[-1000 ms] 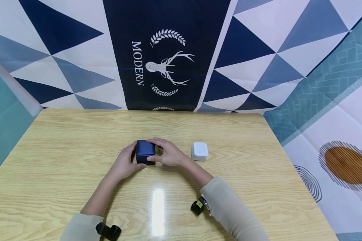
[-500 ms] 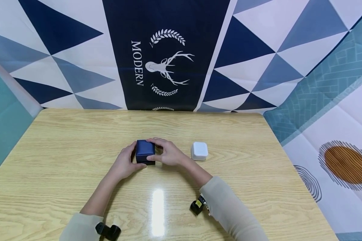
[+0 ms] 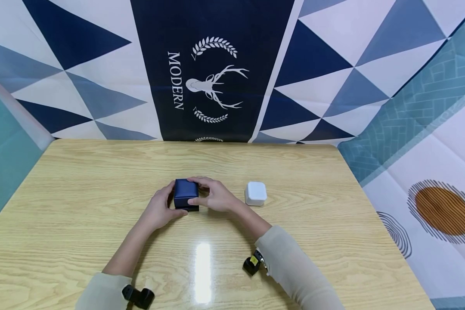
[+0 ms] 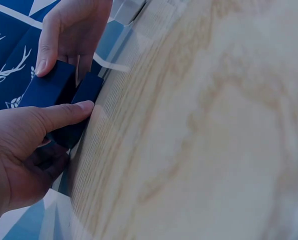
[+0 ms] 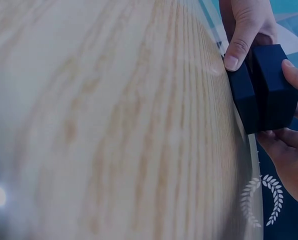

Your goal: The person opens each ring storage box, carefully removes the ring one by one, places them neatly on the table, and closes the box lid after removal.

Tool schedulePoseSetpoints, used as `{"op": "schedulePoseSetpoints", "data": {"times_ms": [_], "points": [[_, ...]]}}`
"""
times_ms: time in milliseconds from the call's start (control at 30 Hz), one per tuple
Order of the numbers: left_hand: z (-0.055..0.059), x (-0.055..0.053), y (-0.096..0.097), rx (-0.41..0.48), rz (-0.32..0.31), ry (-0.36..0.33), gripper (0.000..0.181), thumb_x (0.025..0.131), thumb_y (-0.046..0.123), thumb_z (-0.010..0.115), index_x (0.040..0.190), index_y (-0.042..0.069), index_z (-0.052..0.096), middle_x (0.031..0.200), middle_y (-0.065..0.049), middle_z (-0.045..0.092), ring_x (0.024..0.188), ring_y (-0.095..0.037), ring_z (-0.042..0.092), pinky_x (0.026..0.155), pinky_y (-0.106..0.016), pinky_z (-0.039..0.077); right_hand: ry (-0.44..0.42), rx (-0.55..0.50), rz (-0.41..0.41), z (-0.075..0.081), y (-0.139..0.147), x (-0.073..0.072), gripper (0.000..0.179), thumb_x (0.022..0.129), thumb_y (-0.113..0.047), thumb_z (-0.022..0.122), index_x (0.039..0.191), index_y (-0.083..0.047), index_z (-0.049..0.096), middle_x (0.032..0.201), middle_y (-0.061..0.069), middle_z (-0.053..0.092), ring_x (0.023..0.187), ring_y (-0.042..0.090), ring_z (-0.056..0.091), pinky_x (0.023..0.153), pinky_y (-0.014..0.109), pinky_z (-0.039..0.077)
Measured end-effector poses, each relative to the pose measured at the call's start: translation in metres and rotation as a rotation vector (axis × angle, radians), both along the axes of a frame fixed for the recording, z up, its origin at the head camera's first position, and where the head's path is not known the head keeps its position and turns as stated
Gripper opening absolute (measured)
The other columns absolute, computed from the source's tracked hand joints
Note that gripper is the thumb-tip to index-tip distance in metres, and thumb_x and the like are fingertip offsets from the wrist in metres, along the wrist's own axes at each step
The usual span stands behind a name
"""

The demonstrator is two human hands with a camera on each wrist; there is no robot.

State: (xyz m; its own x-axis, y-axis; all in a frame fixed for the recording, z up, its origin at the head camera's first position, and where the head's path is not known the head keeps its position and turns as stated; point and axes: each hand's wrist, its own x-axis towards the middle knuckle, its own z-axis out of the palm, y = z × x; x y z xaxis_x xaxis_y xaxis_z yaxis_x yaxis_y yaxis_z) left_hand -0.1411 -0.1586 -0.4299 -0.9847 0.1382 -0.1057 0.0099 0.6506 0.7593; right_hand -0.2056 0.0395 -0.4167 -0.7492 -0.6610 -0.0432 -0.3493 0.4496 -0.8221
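Note:
A small navy-blue hinged box, like a jewellery box (image 3: pixel 185 188), stands on the wooden table. My left hand (image 3: pixel 159 210) grips its lower part from the left, thumb along the front near the bottom. From the right, my right hand (image 3: pixel 219 197) pinches the lid between thumb and fingers. In the left wrist view a narrow gap parts the lid (image 4: pixel 51 89) from the base (image 4: pixel 90 86). The right wrist view shows the same gap between lid (image 5: pixel 278 82) and base (image 5: pixel 243 95). Whatever is inside the box is hidden.
A white rounded cube (image 3: pixel 256 193) sits on the table (image 3: pixel 314 224) right of my right hand. Behind the table's far edge hangs a patterned cloth (image 3: pixel 217 26). Dark wrist cameras are strapped at both sleeves, and a bright reflection lies on the near tabletop.

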Motion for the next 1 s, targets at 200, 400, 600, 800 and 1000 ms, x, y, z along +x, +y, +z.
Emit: {"op": "schedulePoseSetpoints", "data": {"times_ms": [200, 400, 600, 800, 1000], "points": [[-0.0003, -0.0001, 0.0006, -0.004, 0.000, 0.004, 0.095, 0.078, 0.023, 0.076, 0.147, -0.004, 0.018, 0.146, -0.028, 0.032, 0.132, -0.044, 0.032, 0.107, -0.057, 0.032, -0.014, -0.023, -0.012, -0.0008, -0.0003, 0.0003, 0.060, 0.083, -0.029, 0.071, 0.138, -0.020, 0.047, 0.141, 0.004, 0.047, 0.124, 0.021, 0.050, 0.102, 0.036, 0.044], [-0.0007, -0.0003, 0.0008, -0.002, 0.001, 0.016, 0.095, 0.077, 0.023, 0.077, 0.147, -0.004, 0.019, 0.145, -0.027, 0.033, 0.131, -0.043, 0.033, 0.107, -0.056, 0.032, -0.029, -0.040, -0.024, -0.0015, -0.0006, 0.0000, 0.059, 0.083, -0.028, 0.071, 0.137, -0.020, 0.048, 0.140, 0.004, 0.048, 0.121, 0.021, 0.052, 0.101, 0.036, 0.044], [-0.0014, -0.0002, 0.0002, -0.008, 0.001, 0.017, 0.095, 0.077, 0.023, 0.077, 0.147, -0.004, 0.019, 0.145, -0.028, 0.034, 0.132, -0.044, 0.033, 0.107, -0.056, 0.032, -0.052, -0.056, -0.029, -0.0018, -0.0011, 0.0005, 0.058, 0.084, -0.027, 0.070, 0.137, -0.020, 0.048, 0.140, 0.005, 0.048, 0.121, 0.021, 0.052, 0.102, 0.037, 0.044], [-0.0013, -0.0006, -0.0001, -0.004, 0.002, 0.014, 0.095, 0.077, 0.023, 0.077, 0.147, -0.004, 0.019, 0.145, -0.028, 0.033, 0.132, -0.043, 0.033, 0.107, -0.056, 0.032, -0.059, -0.077, -0.035, -0.0025, -0.0016, 0.0000, 0.057, 0.084, -0.025, 0.070, 0.137, -0.019, 0.049, 0.140, 0.005, 0.048, 0.120, 0.021, 0.052, 0.102, 0.036, 0.044], [-0.0011, -0.0008, 0.0000, -0.009, 0.000, 0.017, 0.096, 0.076, 0.023, 0.078, 0.147, -0.005, 0.020, 0.144, -0.029, 0.034, 0.131, -0.044, 0.034, 0.106, -0.057, 0.033, -0.064, -0.091, -0.040, -0.0050, -0.0020, -0.0014, 0.056, 0.084, -0.025, 0.070, 0.136, -0.018, 0.050, 0.139, 0.004, 0.049, 0.117, 0.019, 0.053, 0.101, 0.035, 0.045]]}}
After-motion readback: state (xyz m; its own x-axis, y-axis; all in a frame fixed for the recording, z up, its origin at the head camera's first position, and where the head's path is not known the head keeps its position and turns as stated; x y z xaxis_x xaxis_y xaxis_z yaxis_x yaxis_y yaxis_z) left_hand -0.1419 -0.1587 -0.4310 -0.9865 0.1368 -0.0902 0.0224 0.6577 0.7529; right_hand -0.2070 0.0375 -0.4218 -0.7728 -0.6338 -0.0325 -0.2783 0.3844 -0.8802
